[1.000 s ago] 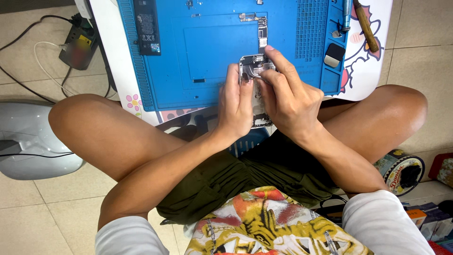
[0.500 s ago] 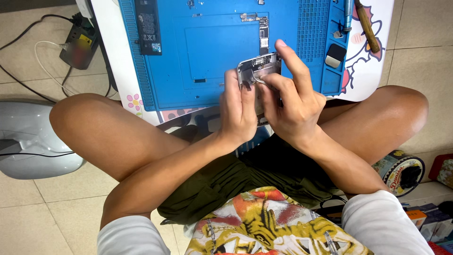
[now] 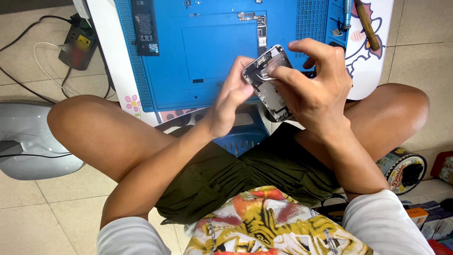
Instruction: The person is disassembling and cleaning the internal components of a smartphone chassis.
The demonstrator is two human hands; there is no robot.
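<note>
Phone shell, opened and showing its metal inside, is held tilted in the air above the near edge of the blue mat, in front of the person's crossed legs. The right hand grips it from the right side: the thumb presses on the inner face near the far end, and the other fingers curl around the back edge. The left hand touches the left edge of the shell; its fingers are bent together, with the fingertips on the far left corner. Whether they pinch a small part there, I cannot tell.

The mat lies on a white table with a cartoon print. On the mat, at the far left, lies a black battery. Near the far middle lies a thin flex cable with small metal parts. At the far right, two tools lie beside each other: a blue-handled one and a brown-handled one.

Under the table's near edge, between the knees, a blue basket shows. On the tiled floor at the left is a grey device, and farther away a black adapter with cables. At the right, near the knee, lies a round tin.
</note>
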